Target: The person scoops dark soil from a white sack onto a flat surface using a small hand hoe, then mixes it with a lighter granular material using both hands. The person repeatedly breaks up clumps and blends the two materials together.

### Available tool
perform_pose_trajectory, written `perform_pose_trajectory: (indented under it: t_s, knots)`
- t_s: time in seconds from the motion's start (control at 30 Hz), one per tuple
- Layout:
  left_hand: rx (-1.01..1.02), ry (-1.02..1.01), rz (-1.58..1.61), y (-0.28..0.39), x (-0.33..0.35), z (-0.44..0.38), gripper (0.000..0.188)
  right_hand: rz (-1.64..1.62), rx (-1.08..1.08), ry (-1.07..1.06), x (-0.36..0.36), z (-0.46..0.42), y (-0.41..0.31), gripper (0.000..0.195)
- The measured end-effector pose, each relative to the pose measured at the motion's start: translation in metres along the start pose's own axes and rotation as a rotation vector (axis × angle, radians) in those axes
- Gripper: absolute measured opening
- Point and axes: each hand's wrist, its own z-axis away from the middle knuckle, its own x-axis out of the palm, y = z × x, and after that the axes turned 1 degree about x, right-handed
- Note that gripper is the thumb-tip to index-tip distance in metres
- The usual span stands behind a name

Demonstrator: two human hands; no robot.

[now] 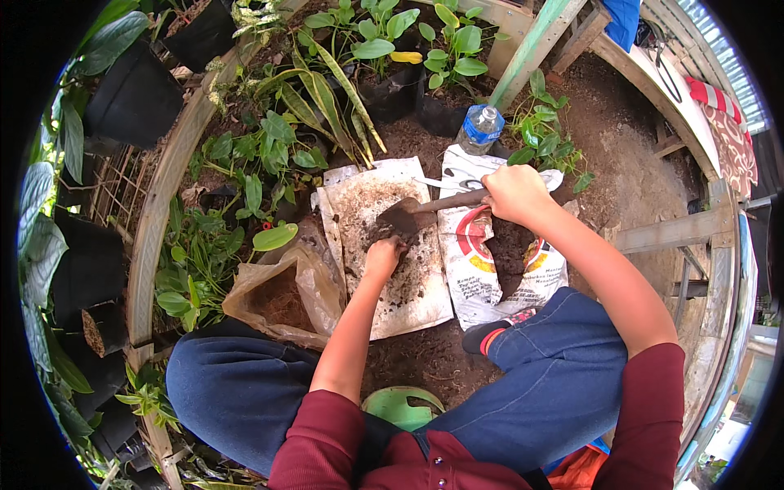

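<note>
My right hand [518, 193] is wrapped around the handle of a hand trowel [453, 201]. The trowel's dirty metal blade [401, 214] is over a flattened white sack [422, 294] smeared with soil. Just below the blade, my left hand [383, 257] has its fingers bent at a patch of dark soil [411, 236]; whether they pinch anything is hidden. Right of the sack lies a torn, printed white bag [468, 306] with dark soil [514, 245] showing through its opening. An open plastic bag [312, 288] holding brown fibrous material sits left of my left forearm.
A water bottle [481, 130] stands behind the printed bag. Cut snake plant leaves [324, 101] reach the sack's far edge. Potted leafy plants [392, 37] line the back, with black pots [135, 92] at left. Between my legs is a green plastic object [401, 407]. A green-painted post [533, 52] rises behind.
</note>
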Motion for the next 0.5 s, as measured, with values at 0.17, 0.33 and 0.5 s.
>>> perform_pose_trajectory:
  t_s: [0.17,0.33,0.5]
  knots:
    - [-0.385,0.216,0.702,-0.007,0.011,0.001,0.01,-0.012,0.036,0.026,-0.009,0.013,0.002,0.02]
    - [-0.874,0.11,1.58,-0.037,0.013,0.0,0.029,-0.024,0.019,0.117,-0.021,0.029,0.019,0.02]
    - [-0.881,0.151,1.434,-0.04,0.015,-0.002,0.027,0.149,-0.325,0.376,-0.03,0.043,0.023,0.018]
